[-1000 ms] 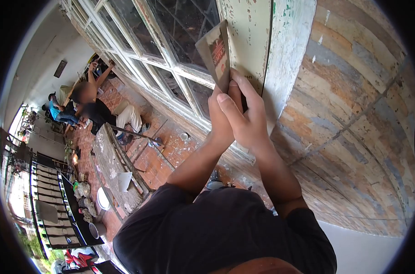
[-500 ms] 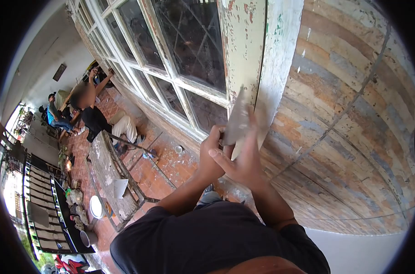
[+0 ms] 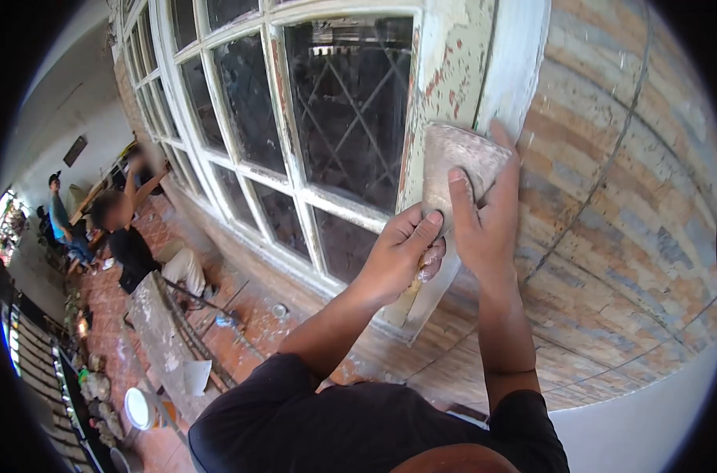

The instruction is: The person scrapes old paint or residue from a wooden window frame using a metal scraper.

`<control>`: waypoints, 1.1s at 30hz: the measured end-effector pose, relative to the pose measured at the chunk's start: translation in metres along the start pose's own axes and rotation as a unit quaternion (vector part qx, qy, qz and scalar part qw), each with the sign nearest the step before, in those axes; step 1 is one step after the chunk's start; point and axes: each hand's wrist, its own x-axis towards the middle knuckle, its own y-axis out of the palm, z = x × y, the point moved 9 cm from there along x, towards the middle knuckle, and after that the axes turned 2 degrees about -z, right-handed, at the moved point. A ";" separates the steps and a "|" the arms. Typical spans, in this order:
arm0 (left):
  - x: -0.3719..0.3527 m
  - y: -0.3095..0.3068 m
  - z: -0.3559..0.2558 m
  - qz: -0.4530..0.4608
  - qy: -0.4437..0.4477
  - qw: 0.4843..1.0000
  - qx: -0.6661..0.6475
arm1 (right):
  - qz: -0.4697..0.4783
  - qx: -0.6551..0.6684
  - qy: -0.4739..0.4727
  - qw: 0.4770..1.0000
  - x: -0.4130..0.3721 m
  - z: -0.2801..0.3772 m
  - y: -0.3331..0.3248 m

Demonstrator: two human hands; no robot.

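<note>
A wide putty knife (image 3: 457, 150) with a dusty, whitish blade is tilted up in front of the peeling window frame (image 3: 453, 87). My left hand (image 3: 398, 256) is closed around its lower part, thumb pressed against the base of the blade. A yellowish, paint-smeared handle end shows below that hand. My right hand (image 3: 491, 229) grips the blade from the right, thumb flat on its face and fingers behind it, partly hidden. The fingertips reach the white painted edge strip (image 3: 516, 71). Old cream paint is flaking off the frame, with reddish patches showing.
Left of my hands is a white-barred glass window (image 3: 343, 102). Stone-patterned wall tiles (image 3: 587, 197) fill the right side. Below stands a worn plank bench (image 3: 157, 315) with a paper sheet (image 3: 197, 377), near a white-lidded bucket (image 3: 140, 408). Several people are farther left; one sits low by the window (image 3: 130, 244).
The putty knife has turned from nearly edge-on to show its broad blade face. My right hand has moved up and right, its thumb now on the blade. The view has shifted.
</note>
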 end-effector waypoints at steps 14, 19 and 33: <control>0.007 0.015 -0.032 0.148 -0.060 0.982 -0.102 | 0.159 -0.531 -0.308 0.773 0.014 0.057 0.011; 0.012 0.016 -0.040 0.198 -0.025 0.976 -0.087 | 0.217 -0.546 -0.394 0.707 0.029 0.058 0.024; 0.006 0.016 -0.081 0.087 0.305 0.856 0.408 | 0.250 -0.529 -0.521 0.621 0.037 0.066 0.030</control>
